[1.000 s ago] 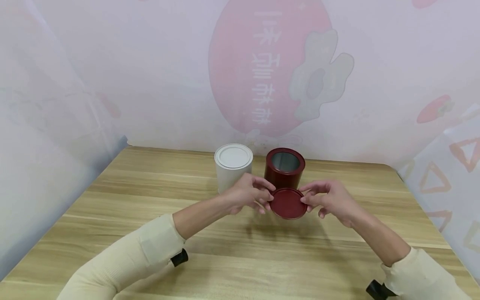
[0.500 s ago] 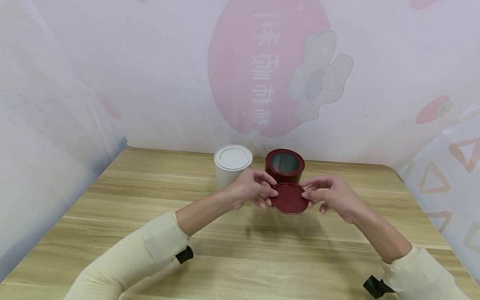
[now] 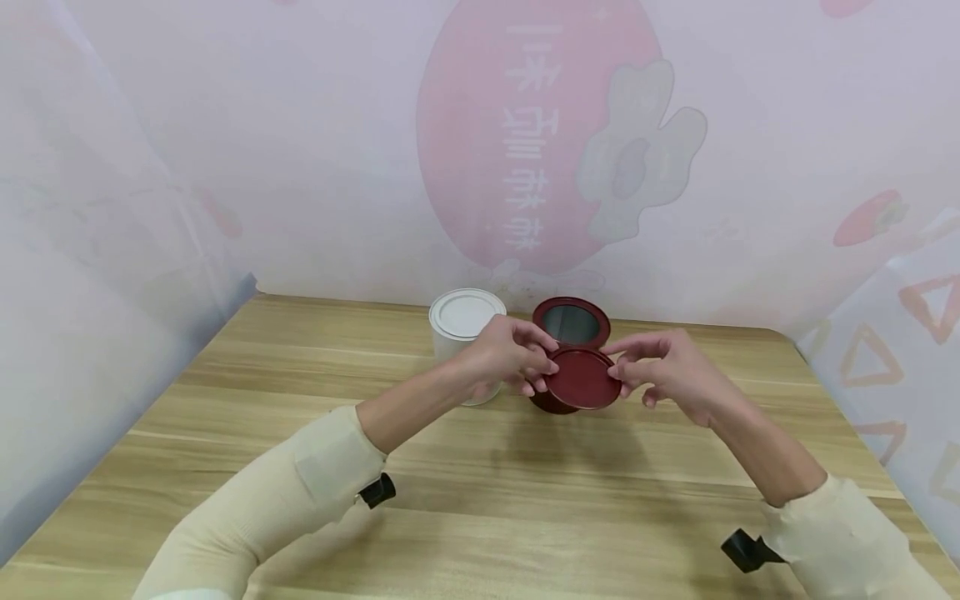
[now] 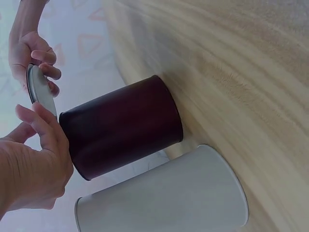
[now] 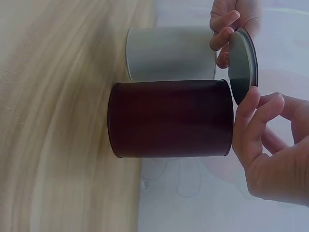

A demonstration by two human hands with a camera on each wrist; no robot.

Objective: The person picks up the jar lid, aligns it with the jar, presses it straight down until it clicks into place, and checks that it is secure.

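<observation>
Round dark-red metal lid [image 3: 582, 378] has risen from table height, now tilted just above and in front of the open dark-red cylindrical tin [image 3: 570, 323]. Left hand [image 3: 504, 360] and right hand [image 3: 667, 371] pinch opposite rim edges; both equally near.

Wooden table [image 3: 225, 400] before pink printed backdrop [image 3: 300, 167]

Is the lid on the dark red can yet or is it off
Off. Both hands, left hand and right hand, hold the red lid tilted above the dark red can, whose mouth shows open.
</observation>
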